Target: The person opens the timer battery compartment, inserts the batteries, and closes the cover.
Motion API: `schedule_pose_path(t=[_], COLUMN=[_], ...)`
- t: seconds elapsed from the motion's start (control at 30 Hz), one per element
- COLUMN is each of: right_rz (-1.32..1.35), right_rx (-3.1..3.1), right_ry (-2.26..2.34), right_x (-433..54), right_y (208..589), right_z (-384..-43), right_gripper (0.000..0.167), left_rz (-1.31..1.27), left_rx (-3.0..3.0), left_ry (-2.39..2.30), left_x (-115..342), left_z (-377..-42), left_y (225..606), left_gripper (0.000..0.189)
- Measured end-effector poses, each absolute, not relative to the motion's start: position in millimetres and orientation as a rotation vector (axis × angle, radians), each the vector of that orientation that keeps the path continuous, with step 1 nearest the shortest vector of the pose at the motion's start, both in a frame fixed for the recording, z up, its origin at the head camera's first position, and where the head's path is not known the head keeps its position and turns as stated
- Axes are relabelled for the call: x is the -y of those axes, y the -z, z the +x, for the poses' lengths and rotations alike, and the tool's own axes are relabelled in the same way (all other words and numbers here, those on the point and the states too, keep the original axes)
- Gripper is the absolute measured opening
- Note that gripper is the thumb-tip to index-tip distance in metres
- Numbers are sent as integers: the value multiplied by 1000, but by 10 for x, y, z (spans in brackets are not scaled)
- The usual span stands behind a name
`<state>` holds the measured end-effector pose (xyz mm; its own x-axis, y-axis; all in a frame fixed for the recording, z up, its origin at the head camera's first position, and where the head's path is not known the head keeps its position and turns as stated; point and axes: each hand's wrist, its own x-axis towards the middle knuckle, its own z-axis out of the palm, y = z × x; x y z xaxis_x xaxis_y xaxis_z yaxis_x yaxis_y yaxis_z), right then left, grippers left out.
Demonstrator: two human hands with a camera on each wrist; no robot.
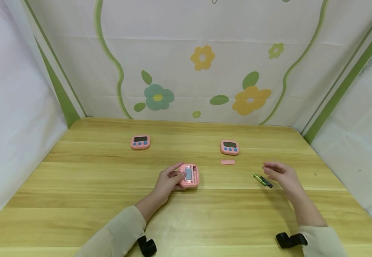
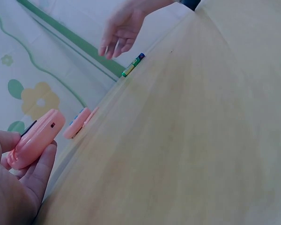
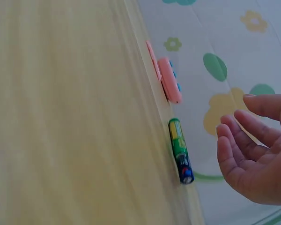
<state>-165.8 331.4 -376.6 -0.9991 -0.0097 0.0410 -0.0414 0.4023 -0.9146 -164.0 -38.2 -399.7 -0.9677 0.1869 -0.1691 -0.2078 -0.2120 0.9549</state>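
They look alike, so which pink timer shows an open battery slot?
The timer in the left hand: its battery slot is uncovered; the other two lie screen-up.

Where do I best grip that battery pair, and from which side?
I'd pinch the battery pair across its outer long sides, around mid-length, probably from above with the right hand: the two lie side by side on the table, and that hand is nearest.

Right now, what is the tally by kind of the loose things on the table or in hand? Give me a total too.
Timers: 3 (1 in the left hand, 2 on the table)
Batteries: 2
Cover: 1
Total: 6
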Motion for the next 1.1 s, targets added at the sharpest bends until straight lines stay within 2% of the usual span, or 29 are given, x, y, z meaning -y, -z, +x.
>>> schedule_pose_path(t=[0.33, 0.6, 1.1], right_rz=[-26, 23, 47], right_rx=[2794, 2807, 2848], right_ry=[-1520, -1433, -1241], right_x=[-3497, -3589, -3573], right_y=[3819, 4023, 4068], right_z=[-1454, -1451, -1478], right_gripper=[51, 44, 32], left_rz=[-22, -26, -27], left_rx=[-1811, -1799, -1800], left_ry=[-2241, -2256, -2245], left_x=[385, 384, 377], left_z=[-1594, -1653, -1654], left_y=[3886, 4026, 4027], left_gripper=[45, 47, 47])
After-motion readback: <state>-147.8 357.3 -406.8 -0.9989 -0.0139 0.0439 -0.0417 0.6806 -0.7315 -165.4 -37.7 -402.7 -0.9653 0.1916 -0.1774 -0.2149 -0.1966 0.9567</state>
